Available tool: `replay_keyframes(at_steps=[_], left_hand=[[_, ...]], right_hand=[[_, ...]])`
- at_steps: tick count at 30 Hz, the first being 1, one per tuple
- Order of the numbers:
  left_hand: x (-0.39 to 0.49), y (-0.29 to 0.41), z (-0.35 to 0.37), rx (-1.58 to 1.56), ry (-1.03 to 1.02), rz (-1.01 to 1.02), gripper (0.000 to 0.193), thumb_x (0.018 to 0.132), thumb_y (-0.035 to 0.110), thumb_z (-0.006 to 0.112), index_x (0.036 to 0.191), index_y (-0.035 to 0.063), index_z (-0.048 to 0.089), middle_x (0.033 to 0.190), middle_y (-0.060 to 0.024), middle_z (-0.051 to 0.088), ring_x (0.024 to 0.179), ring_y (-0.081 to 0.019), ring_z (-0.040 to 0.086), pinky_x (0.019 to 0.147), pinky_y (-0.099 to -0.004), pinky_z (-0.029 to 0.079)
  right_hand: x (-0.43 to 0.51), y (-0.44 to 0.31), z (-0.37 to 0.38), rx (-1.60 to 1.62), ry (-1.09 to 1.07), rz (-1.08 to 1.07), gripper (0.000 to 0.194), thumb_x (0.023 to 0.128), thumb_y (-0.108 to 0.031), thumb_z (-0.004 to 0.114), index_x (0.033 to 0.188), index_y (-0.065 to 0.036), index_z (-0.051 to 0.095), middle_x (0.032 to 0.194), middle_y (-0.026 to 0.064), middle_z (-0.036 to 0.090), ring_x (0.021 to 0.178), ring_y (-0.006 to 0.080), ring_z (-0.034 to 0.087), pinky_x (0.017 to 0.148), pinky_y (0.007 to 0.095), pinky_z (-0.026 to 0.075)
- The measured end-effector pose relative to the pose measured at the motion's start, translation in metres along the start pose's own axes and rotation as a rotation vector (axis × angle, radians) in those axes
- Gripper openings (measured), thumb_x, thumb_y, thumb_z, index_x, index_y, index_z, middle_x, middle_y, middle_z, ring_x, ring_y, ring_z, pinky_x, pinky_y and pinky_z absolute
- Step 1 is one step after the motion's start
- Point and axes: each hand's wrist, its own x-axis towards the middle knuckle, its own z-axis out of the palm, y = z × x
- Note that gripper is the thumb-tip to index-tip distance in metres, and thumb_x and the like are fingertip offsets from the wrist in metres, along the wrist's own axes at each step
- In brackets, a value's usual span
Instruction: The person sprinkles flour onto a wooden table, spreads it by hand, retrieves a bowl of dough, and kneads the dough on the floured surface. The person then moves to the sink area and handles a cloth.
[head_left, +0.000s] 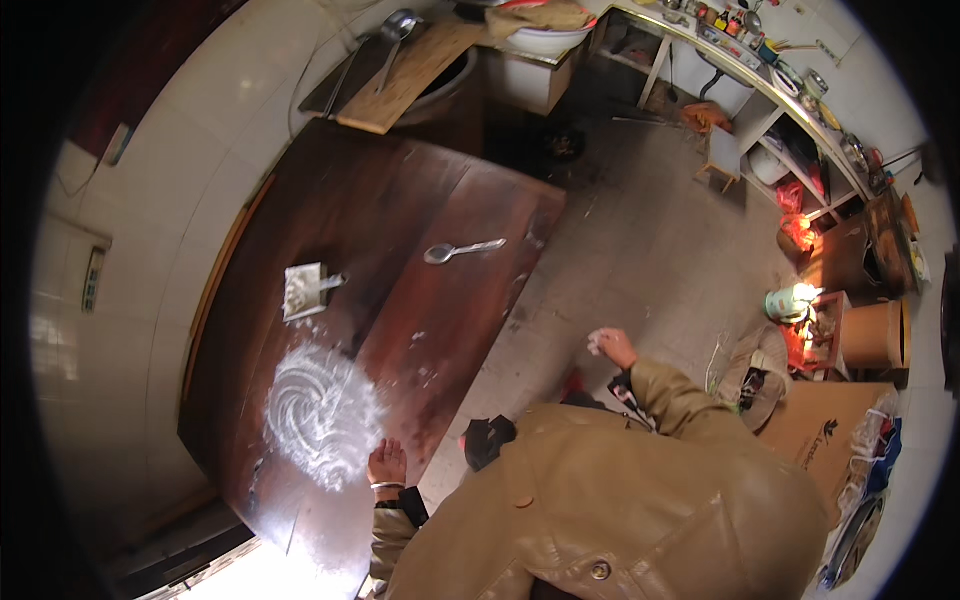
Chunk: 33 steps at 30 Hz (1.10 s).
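A round patch of white powder, like flour, is spread in swirls over the dark wooden table. At its right edge, my left hand is by the table with its fingers stretched out and nothing in it. My right hand hangs over the floor, away from the table, its fingers curled and coated in white. Whether it holds something is hidden. Beyond the patch lies a small square scoop with white powder in it. A metal spoon rests farther right.
A wooden board with a metal ladle on it lies across a large vat at the back. Beside it stands a white basin. Shelves, a small stool, a pale green bucket and a cardboard box line the right side.
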Motion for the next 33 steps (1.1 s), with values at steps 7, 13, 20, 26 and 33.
replay_keyframes(at_steps=[7, 13, 20, 26, 33], left_hand=[[0.032, -0.074, 0.255, 0.396, -0.219, 0.049, 0.037, 0.085, 0.027, 0.049, 0.115, 0.0064, 0.05, 0.107, -0.0075, 0.056, 0.096, -0.0217, 0.055, 0.081, -0.0358, 0.045], [0.068, -0.1, 0.418, 0.436, -0.354, 0.026, 0.034, 0.087, 0.026, 0.048, 0.112, 0.004, 0.052, 0.096, -0.0092, 0.06, 0.086, -0.0213, 0.059, 0.076, -0.0321, 0.047], [0.15, -0.123, 0.621, 0.334, -0.524, -0.013, 0.034, 0.088, 0.027, 0.049, 0.114, 0.0046, 0.052, 0.1, -0.0096, 0.059, 0.088, -0.022, 0.059, 0.079, -0.0327, 0.047], [0.162, -0.126, 0.797, 0.396, -0.68, -0.008, 0.036, 0.088, 0.028, 0.05, 0.115, 0.0052, 0.051, 0.098, -0.0077, 0.061, 0.088, -0.0183, 0.059, 0.083, -0.0318, 0.046], [0.21, -0.115, 0.973, 0.381, -0.721, 0.182, 0.042, 0.09, 0.024, 0.047, 0.123, -0.0005, 0.04, 0.117, -0.0168, 0.052, 0.098, -0.0224, 0.056, 0.085, -0.0324, 0.046]], right_hand=[[-0.001, -0.009, -0.154, 0.242, 0.234, 0.02, 0.022, 0.085, -0.014, 0.046, 0.098, 0.0, 0.057, 0.081, 0.0101, 0.065, 0.065, 0.0117, 0.06, 0.052, 0.0198, 0.04], [0.075, -0.065, -0.222, 0.281, 0.284, 0.049, 0.023, 0.087, -0.017, 0.047, 0.1, -0.002, 0.057, 0.085, 0.0081, 0.065, 0.07, 0.0104, 0.06, 0.057, 0.0204, 0.041], [0.168, -0.168, -0.301, 0.027, 0.215, 0.019, 0.024, 0.087, -0.018, 0.047, 0.102, -0.002, 0.058, 0.086, 0.0066, 0.066, 0.071, 0.0107, 0.061, 0.061, 0.0204, 0.042], [0.246, -0.263, -0.351, 0.03, 0.262, -0.027, 0.024, 0.086, -0.011, 0.045, 0.1, 0.002, 0.058, 0.084, 0.0085, 0.065, 0.073, 0.0128, 0.061, 0.058, 0.0214, 0.045], [0.403, -0.389, -0.374, 0.057, 0.012, -0.254, 0.023, 0.087, -0.014, 0.048, 0.102, 0.002, 0.058, 0.085, 0.0061, 0.064, 0.072, 0.0096, 0.059, 0.06, 0.0192, 0.044]])
